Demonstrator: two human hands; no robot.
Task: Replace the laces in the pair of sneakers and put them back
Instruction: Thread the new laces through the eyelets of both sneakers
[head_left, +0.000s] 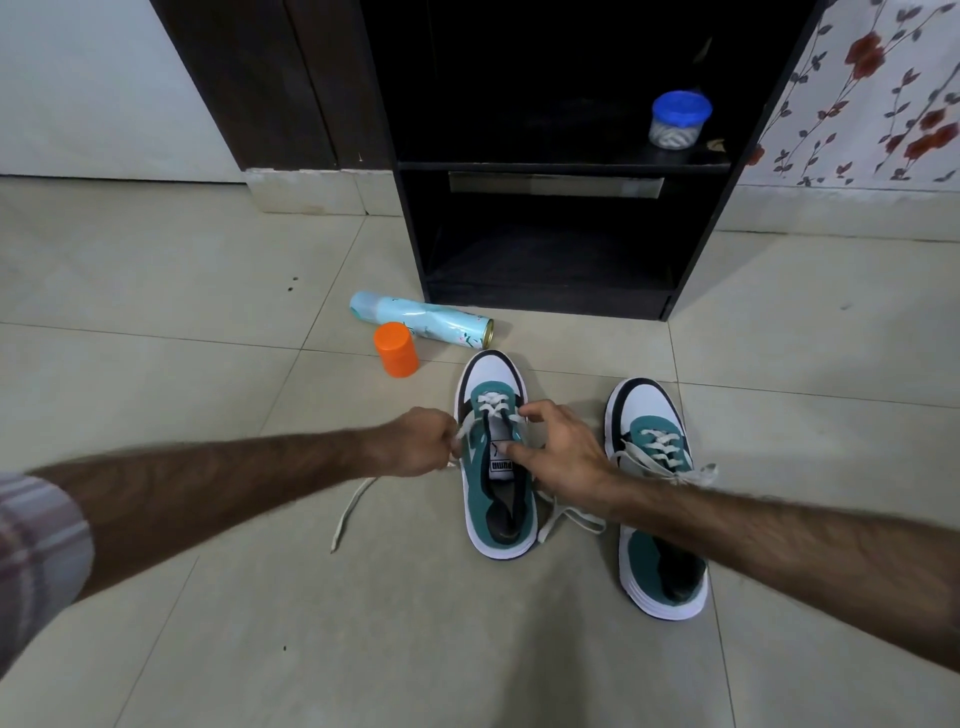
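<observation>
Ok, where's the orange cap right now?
In the head view, the orange cap stands on the floor left of centre, just in front of the lying spray can.
</observation>
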